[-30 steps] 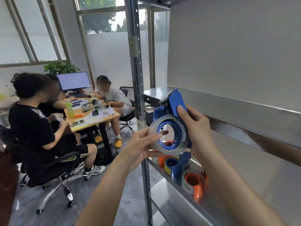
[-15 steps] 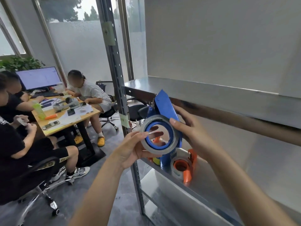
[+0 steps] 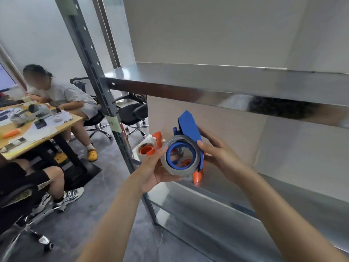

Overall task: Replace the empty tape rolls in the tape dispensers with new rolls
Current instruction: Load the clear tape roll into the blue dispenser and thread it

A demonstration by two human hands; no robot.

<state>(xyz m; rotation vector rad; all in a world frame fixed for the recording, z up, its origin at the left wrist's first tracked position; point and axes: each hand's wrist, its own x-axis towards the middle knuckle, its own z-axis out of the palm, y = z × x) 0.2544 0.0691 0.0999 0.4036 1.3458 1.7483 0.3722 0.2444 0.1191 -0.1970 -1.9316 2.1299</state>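
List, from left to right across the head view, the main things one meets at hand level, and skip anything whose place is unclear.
light wooden desk covered with papers → orange plastic tape dispenser → blue plastic tape dispenser carrying a grey tape roll → right hand gripping the blue one

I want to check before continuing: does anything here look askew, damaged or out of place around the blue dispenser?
Nothing stands out. The grey tape roll sits on the blue plastic tape dispenser, which the left hand and right hand hold between them. Whether the roll is fully seated cannot be told.
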